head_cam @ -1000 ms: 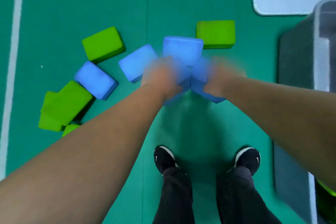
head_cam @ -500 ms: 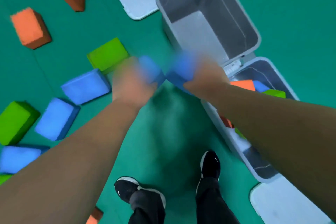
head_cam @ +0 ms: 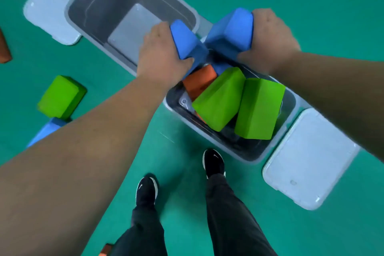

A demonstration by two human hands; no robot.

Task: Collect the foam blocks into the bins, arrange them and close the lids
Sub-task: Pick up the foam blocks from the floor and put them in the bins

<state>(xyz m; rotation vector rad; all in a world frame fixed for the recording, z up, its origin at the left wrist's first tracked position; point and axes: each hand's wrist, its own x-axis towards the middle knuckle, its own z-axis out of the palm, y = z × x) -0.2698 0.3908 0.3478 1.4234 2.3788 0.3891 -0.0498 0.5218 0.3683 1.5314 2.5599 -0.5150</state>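
Holding: left grip curls round the left blue block, right grip round the right blue block.
Axes: both slant inward, lower ends almost meeting over the near bin.
Below: green blocks and an orange block lie inside.

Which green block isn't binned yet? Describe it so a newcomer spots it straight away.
Find the farther grey bin at the top of the view, its lid on the floor to its left. Below that lid, left of the left forearm, lies the loose green foam block. The other two green blocks sit in the nearer bin; this one is on the floor, beside a blue block.
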